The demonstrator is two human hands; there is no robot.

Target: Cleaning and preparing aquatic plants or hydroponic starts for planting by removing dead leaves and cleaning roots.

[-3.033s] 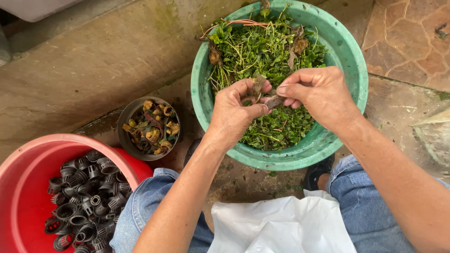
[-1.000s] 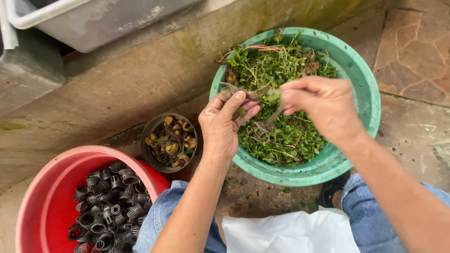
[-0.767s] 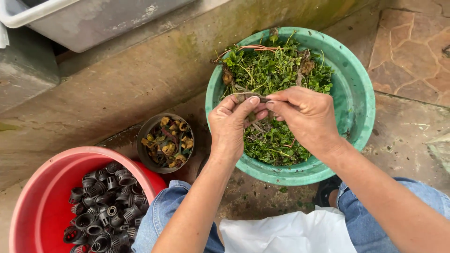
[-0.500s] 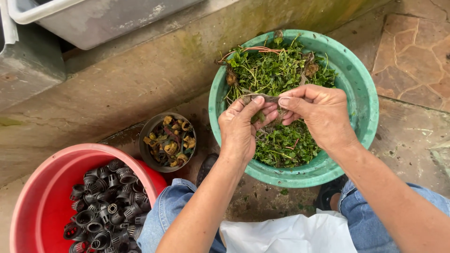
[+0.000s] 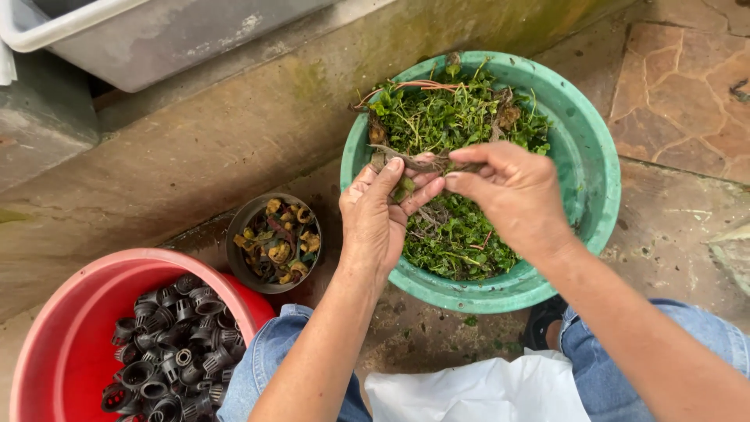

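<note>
While both hands point(image 5: 418, 195) pinch it, plant stem point(image 5: 422, 164) lies approx. left-right over green basin point(image 5: 601, 180).

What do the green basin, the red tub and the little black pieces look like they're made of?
Green basin: likely plastic, with a smooth moulded rim and scuffed matt wall. Red tub: likely plastic, evenly coloured with a slight sheen. Black pieces: probably moulded plastic, ribbed and slotted.

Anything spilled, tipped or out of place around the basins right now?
Nothing stands out. The green basin, small dark pot and red basin all sit upright with contents inside. Only a few green scraps lie on the ground under the green basin.
</note>
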